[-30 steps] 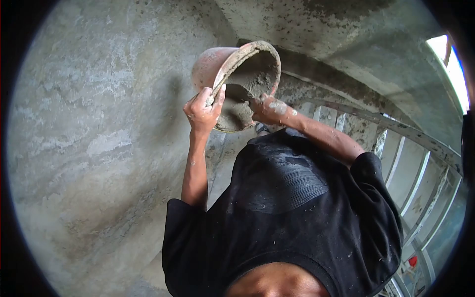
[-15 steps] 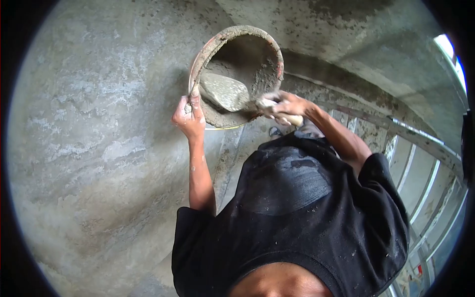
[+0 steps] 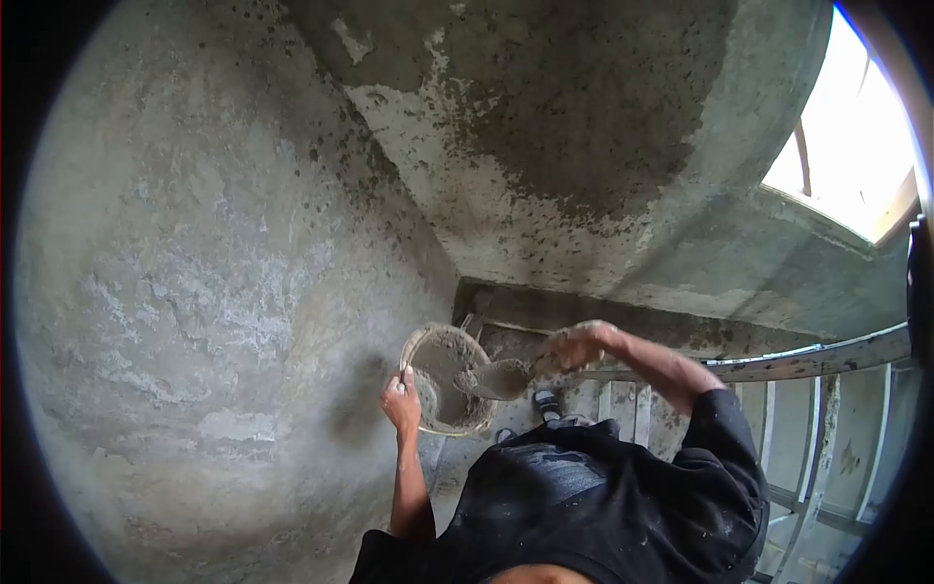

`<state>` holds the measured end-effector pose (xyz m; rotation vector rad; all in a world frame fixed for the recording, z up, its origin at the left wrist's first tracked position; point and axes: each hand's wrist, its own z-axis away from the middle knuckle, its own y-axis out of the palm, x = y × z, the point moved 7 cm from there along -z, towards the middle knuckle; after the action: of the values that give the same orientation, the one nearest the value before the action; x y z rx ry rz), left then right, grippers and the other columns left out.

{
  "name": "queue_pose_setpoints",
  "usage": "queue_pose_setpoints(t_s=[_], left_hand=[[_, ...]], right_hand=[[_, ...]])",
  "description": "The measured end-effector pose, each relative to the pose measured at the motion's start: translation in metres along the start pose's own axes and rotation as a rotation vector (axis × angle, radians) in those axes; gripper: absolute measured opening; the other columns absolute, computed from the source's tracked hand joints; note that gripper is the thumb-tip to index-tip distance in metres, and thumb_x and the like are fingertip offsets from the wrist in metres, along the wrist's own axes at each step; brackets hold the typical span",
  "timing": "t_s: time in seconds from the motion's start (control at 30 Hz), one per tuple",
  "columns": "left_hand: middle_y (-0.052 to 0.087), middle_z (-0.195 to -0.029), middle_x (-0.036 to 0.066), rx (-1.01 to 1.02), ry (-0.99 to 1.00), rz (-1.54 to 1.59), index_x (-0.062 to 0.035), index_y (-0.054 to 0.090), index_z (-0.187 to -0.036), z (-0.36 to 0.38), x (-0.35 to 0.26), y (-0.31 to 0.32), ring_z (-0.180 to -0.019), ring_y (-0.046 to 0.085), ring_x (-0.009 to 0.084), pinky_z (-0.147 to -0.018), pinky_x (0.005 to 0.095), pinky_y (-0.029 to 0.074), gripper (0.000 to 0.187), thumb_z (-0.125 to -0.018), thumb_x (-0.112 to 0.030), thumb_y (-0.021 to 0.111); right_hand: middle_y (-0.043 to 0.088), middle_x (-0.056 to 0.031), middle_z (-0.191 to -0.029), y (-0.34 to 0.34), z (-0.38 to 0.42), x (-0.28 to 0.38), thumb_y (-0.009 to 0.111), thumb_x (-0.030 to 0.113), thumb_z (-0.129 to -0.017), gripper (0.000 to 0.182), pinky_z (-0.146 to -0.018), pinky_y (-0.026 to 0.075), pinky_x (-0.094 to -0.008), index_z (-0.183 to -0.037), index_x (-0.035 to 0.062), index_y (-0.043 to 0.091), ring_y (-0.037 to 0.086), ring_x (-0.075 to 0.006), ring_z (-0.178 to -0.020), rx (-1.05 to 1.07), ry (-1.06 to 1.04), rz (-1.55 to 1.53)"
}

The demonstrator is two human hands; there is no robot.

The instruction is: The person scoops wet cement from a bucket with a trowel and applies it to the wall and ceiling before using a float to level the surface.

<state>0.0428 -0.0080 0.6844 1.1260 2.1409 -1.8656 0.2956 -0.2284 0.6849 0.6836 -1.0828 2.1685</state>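
My left hand (image 3: 400, 399) is closed on the left rim of a round, mortar-caked bucket (image 3: 416, 343). The bucket's mouth faces me, and grey wet mortar (image 3: 446, 355) coats its inside. In my right hand (image 3: 576, 348), slightly blurred by motion, is the handle of a trowel (image 3: 508, 380). Its blade crosses the bucket's right rim, the tip over the opening, with a lump of mortar at that end. My right fingers hide most of the handle.
A rough cement wall (image 3: 195, 321) rises on the left. Ahead, another wall (image 3: 545, 234) carries a dark wet patch (image 3: 603, 127). A metal railing (image 3: 808, 365) runs along the right, below a bright window opening (image 3: 856, 136). My feet (image 3: 548, 403) show below the bucket.
The view has tilted up towards the far wall, so the bucket sits lower in it. The trowel blade has come from inside the bucket to its right rim, with mortar on it.
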Motion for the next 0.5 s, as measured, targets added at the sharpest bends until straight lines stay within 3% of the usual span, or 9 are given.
queue_pose_setpoints(t_s=[0.07,0.1,0.2,0.27,0.3,0.37,0.4,0.5], left_hand=[[0.059,-0.065,0.018,0.009,-0.008,0.008,-0.0028,0.065,-0.082,0.008,0.008,-0.004,-0.06,0.058,0.0352,-0.055,0.0398,0.043,0.033,-0.086,-0.034,0.055],[0.059,-0.066,0.019,0.018,-0.023,0.008,-0.0029,0.065,-0.083,0.011,0.012,-0.005,-0.06,0.058,0.0351,-0.056,0.0397,0.043,0.032,-0.086,-0.033,0.055],[0.059,-0.066,0.02,0.013,-0.032,0.013,-0.0027,0.065,-0.082,0.019,0.024,-0.009,-0.06,0.057,0.0361,-0.056,0.0411,0.043,0.033,-0.086,-0.034,0.055],[0.059,-0.066,0.02,0.008,-0.046,-0.001,-0.0025,0.065,-0.082,0.027,0.035,-0.013,-0.06,0.057,0.0365,-0.056,0.0417,0.042,0.034,-0.086,-0.034,0.055],[0.059,-0.066,0.02,0.006,-0.038,-0.009,-0.0022,0.065,-0.081,0.031,0.041,-0.013,-0.06,0.056,0.0369,-0.056,0.042,0.042,0.035,-0.086,-0.035,0.055],[0.059,-0.066,0.021,-0.018,-0.021,0.006,-0.0018,0.065,-0.08,0.02,0.038,-0.012,-0.06,0.056,0.0373,-0.056,0.0423,0.042,0.037,-0.086,-0.036,0.055],[0.059,-0.066,0.021,-0.006,-0.051,0.024,-0.0016,0.065,-0.079,0.021,0.037,-0.013,-0.061,0.056,0.0374,-0.057,0.0424,0.042,0.037,-0.086,-0.037,0.055],[0.058,-0.064,0.021,-0.026,-0.055,0.078,-0.0013,0.064,-0.079,0.028,0.029,-0.016,-0.06,0.056,0.0381,-0.057,0.0428,0.043,0.037,-0.086,-0.037,0.055]], right_hand=[[0.056,-0.0138,-0.113,-0.05,0.049,0.028,0.052,0.039,-0.087,0.048,-0.08,0.049,-0.0327,-0.129,0.0181,0.043,0.058,-0.0225,-0.092,-0.068,0.144,-0.099],[0.056,-0.0127,-0.107,-0.083,0.056,0.017,0.052,0.037,-0.087,0.045,-0.076,0.049,-0.0314,-0.126,0.0165,0.045,0.058,-0.0214,-0.088,-0.14,0.082,-0.169],[0.055,-0.0095,-0.087,-0.221,0.122,-0.022,0.053,0.03,-0.086,0.035,-0.064,0.049,-0.0276,-0.116,0.0118,0.051,0.057,-0.0183,-0.075,-0.586,-0.16,-0.565],[0.054,-0.0073,-0.074,-0.275,0.183,-0.018,0.054,0.025,-0.085,0.029,-0.055,0.048,-0.025,-0.109,0.0087,0.055,0.056,-0.0162,-0.067,-0.912,-0.083,-0.762],[0.054,-0.0062,-0.067,-0.274,0.197,-0.011,0.055,0.023,-0.085,0.026,-0.051,0.048,-0.0237,-0.106,0.0071,0.057,0.056,-0.0152,-0.063,-0.98,-0.029,-0.774],[0.057,-0.0061,-0.07,-0.241,0.183,-0.001,0.055,0.024,-0.085,0.03,-0.053,0.049,-0.0239,-0.11,0.0088,0.056,0.057,-0.0153,-0.063,-0.923,0.117,-0.714],[0.059,-0.006,-0.073,-0.209,0.175,-0.006,0.056,0.025,-0.085,0.033,-0.054,0.05,-0.0241,-0.115,0.0104,0.055,0.058,-0.0155,-0.063,-0.852,0.288,-0.666],[0.058,-0.0094,-0.108,-0.132,0.12,-0.024,0.055,0.024,-0.084,0.042,-0.078,0.049,-0.031,-0.124,0.012,0.049,0.057,-0.0192,-0.094,-0.66,0.123,-0.209]])
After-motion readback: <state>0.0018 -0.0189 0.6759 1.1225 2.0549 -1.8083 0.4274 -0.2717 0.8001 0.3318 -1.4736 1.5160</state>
